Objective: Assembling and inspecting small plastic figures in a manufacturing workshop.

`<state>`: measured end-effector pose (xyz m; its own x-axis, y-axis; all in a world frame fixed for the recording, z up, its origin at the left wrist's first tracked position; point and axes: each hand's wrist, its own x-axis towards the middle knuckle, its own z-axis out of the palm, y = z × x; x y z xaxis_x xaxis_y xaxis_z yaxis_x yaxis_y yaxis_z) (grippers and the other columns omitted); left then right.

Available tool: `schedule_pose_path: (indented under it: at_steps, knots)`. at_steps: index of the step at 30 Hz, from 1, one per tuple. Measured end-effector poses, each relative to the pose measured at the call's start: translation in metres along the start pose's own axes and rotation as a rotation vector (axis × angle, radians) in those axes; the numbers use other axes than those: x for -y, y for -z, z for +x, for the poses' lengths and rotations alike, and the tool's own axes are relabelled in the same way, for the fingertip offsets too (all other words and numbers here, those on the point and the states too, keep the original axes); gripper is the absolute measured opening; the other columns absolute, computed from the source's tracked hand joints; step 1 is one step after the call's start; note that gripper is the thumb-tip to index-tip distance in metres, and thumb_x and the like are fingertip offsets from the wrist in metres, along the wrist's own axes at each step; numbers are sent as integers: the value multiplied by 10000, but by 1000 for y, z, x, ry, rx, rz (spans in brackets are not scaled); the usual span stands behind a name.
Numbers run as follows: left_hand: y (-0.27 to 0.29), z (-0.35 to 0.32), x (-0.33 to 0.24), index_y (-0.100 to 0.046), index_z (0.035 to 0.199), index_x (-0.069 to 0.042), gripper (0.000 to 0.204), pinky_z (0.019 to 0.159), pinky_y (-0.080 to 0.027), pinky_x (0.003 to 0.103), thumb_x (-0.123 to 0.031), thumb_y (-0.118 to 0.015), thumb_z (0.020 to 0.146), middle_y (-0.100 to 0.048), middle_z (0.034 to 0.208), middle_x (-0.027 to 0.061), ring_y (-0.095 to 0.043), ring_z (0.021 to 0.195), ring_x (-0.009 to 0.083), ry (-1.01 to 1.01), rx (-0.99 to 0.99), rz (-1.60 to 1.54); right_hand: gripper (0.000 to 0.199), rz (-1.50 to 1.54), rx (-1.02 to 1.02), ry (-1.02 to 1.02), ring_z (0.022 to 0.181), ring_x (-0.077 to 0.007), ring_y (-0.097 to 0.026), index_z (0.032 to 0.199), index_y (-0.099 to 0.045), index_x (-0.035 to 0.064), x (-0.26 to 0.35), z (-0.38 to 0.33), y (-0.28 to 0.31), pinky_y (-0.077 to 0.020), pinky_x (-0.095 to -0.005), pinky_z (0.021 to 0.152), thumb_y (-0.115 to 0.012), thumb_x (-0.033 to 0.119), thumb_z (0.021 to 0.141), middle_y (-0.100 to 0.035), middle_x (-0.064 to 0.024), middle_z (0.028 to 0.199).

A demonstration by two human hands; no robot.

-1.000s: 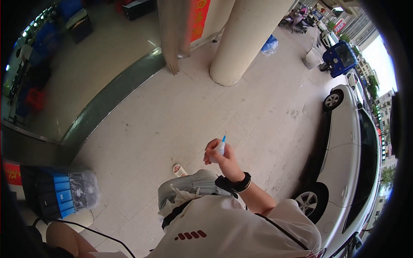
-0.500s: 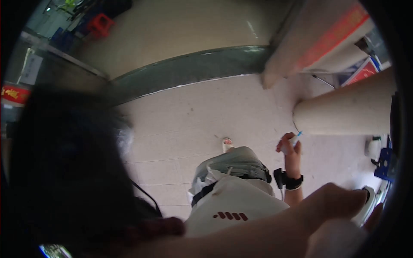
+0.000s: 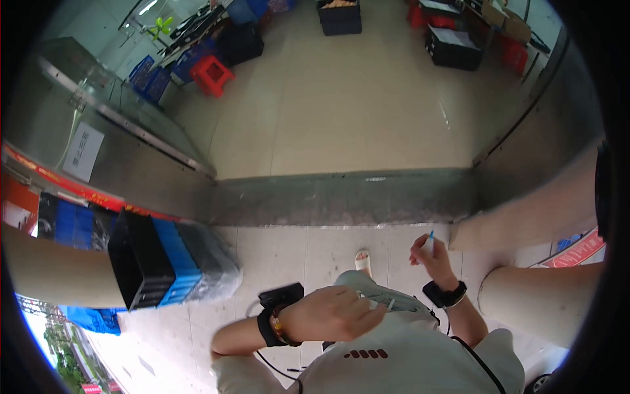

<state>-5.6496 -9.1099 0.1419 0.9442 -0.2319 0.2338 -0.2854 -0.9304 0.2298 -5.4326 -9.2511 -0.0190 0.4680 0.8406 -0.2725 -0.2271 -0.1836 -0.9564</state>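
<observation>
My right hand (image 3: 434, 257) is closed around a small white bottle (image 3: 429, 245) with a thin blue tip pointing up. It is held out ahead of me, over the pale tiles. My left hand (image 3: 338, 313) is bent across the front of my white shirt (image 3: 413, 358), its fingers curled in. A small whitish bit shows at its fingertips, too small to name. A black device on a strap (image 3: 281, 295) and a bead bracelet (image 3: 282, 326) are on my left wrist; another black strap (image 3: 451, 293) is on the right one.
Ahead, a dark stone sill (image 3: 341, 197) crosses a doorway between metal-framed panels. Stacked black and blue crates (image 3: 172, 262) stand on the left, beside a round column (image 3: 59, 269). Another column (image 3: 545, 302) is at right. Inside are a red stool (image 3: 211, 75) and black crates (image 3: 456, 49).
My left arm has drawn back from the lower right to before my chest. The view has shifted, showing more of the room past the sill. The bottle stays in my right hand.
</observation>
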Motion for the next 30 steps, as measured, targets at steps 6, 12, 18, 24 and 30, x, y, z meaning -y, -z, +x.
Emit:
schedule_pose_path:
  at_steps: [6,12,18,24,30]
  knots:
    - [-38,58,165,-556,781,-108,243,451,-414,318,-171,-709,603,-590,672,33,-566,548,231,231,-123,-537,108,-20,-60,7,652,-81,-563,831,-538,8,51,123,21,-464,-231,561,-605,92,819,-567,-30,712]
    - [-28,165,324,-479,780,-82,269,456,-403,338,-271,-666,737,-515,605,54,-538,545,268,54,-146,-591,112,100,-293,-130,585,-104,-574,809,-549,22,58,246,96,-457,-223,519,-611,114,812,-593,-46,659]
    - [-20,235,471,-539,838,-64,194,521,-442,350,-228,-618,769,-563,715,89,-565,623,274,445,-232,-428,141,172,-241,2,597,-98,-565,807,-543,21,127,471,140,-461,-217,542,-616,141,816,-572,-32,661]
    - [-22,226,584,-534,935,-22,208,651,-450,369,-167,-574,791,-572,839,133,-565,743,296,824,-286,-325,109,130,44,139,629,-103,-571,837,-530,37,226,696,120,-478,-224,571,-593,126,840,-571,-23,719]
    - [-36,232,758,-553,870,4,157,760,-417,445,-148,-530,839,-613,873,179,-561,867,343,1312,-263,-375,123,89,245,209,638,-76,-552,824,-539,26,253,862,75,-463,-223,586,-609,127,824,-567,-10,711]
